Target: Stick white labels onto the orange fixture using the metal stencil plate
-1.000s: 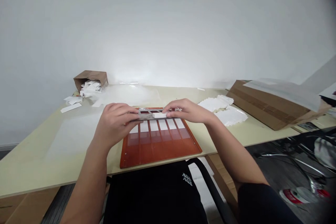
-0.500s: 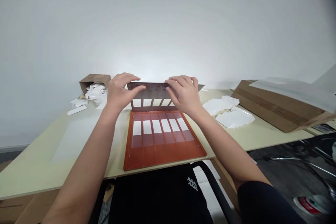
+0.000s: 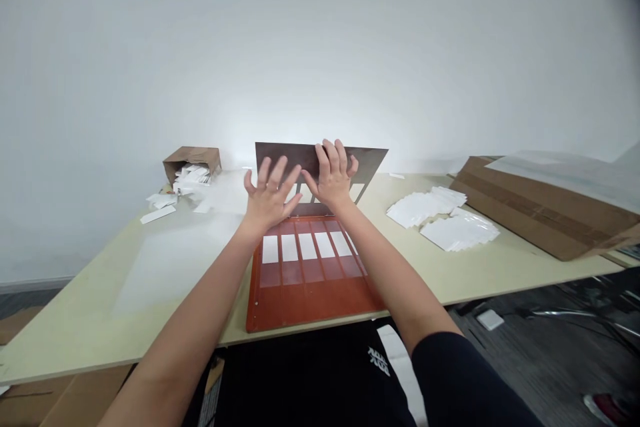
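While a dark, flat panel with rectangular cut-outs [image 3: 285,152] stands raised along the far edge of an orange-red ridged board [image 3: 310,307], a person's two bare hands are at its front. The left hand [image 3: 270,203] has its fingers spread and grips nothing; the right hand [image 3: 333,180] is open too, fingertips near the panel's top edge. Whether either touches it is unclear. The board lies on a pale yellow table [image 3: 425,287]. White rectangular cards [image 3: 289,247] sit in a row between its ridges, at least five, so the visible lanes look filled; the right arm hides part of the row. The panel is not folded over them. To the right, fanned piles of white sheets [image 3: 460,230] lie apart from the board.
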Demonstrator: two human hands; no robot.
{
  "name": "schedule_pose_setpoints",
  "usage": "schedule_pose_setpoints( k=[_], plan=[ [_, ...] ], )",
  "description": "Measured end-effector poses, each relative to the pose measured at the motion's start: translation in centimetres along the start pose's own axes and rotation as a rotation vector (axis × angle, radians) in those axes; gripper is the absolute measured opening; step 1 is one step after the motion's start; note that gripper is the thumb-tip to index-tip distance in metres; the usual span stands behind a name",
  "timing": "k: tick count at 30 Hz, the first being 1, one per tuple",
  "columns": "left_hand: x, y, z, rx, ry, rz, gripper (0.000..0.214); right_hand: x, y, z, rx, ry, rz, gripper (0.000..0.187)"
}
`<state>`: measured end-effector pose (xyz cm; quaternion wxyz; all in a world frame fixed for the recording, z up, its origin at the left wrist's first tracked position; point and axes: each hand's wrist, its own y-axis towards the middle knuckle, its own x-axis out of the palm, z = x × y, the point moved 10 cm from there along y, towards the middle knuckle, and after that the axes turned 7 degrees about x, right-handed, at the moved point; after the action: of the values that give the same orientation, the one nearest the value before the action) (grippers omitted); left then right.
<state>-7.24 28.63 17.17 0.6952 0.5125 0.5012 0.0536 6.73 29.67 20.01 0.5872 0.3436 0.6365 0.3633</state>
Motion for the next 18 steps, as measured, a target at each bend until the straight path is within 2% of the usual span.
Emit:
schedule_pose_setpoints(
  k=[2,5,13,18],
  plan=[
    [2.1,-1.0,0.8,0.036,-0.01,-0.108,0.061,0.7,-0.1,0.1,-0.011,-0.015,0.018,0.068],
    [3.6,-1.9,1.2,0.027,0.015,-0.173,0.064,1.3,0.2,0.1,-0.021,-0.018,0.007,0.07],
    [4.2,-2.7,0.9,0.005,0.058,-0.261,0.068,1.9,0.9,-0.1,-0.022,-0.03,-0.077,0.069],
    [4.3,-2.9,1.0,0.022,0.086,-0.249,0.069,2.1,0.3,-0.1,-0.005,-0.081,-0.079,0.072]
  ],
)
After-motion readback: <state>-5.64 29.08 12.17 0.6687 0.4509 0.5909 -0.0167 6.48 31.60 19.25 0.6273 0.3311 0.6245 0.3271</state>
